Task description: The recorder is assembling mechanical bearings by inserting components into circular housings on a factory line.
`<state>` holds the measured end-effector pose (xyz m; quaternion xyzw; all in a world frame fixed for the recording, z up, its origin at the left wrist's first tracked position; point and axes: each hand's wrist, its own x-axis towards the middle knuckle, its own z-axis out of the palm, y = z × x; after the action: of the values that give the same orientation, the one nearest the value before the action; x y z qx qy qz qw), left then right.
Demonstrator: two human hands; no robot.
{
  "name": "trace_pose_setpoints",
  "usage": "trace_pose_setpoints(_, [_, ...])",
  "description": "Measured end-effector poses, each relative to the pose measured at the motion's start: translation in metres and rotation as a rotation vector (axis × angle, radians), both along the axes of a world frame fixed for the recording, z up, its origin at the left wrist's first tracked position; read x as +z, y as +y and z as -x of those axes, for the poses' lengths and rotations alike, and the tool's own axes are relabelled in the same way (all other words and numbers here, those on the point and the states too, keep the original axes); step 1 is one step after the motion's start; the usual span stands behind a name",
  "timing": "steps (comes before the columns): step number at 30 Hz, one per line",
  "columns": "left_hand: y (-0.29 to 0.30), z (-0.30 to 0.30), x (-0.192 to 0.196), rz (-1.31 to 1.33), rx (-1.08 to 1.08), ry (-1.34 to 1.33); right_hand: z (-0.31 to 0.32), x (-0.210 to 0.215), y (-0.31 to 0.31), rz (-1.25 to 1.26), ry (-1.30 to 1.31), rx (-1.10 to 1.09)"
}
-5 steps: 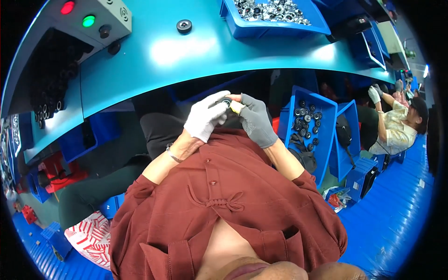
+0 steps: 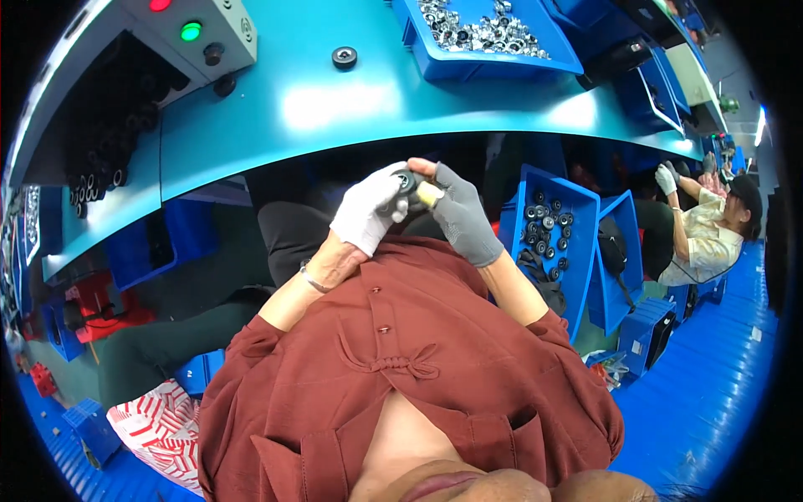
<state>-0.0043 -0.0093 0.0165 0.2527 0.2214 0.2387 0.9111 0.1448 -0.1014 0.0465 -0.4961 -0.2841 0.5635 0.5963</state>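
While lit by a green button at the upper left of the frame, a grey control box; then, at the top, a loose black disc on the teal table. At centre, white-gloved left hand, fingers closed round a small black wheel. Just right, grey-gloved right hand, thumb and forefinger narrowly spaced beside the wheel, grip impossible to tell. Farther right, a blue bin of black wheels.

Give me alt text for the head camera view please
A white-gloved left hand holds a small black round part, a grey-gloved right hand close beside it. Ahead, a blue tray of shiny metal pieces sits on a teal bench; at right, a blue bin holds more black round parts.
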Motion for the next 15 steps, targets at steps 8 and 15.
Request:
trace_pose_setpoints(8, [0.002, -0.008, -0.003, 0.305, -0.030, -0.061, -0.018, 0.010, 0.008, 0.013, -0.288, 0.073])
trace_pose_setpoints(15, [0.004, -0.023, 0.006, -0.228, -0.145, 0.088, -0.046, 0.003, -0.010, 0.001, -0.546, 0.099])
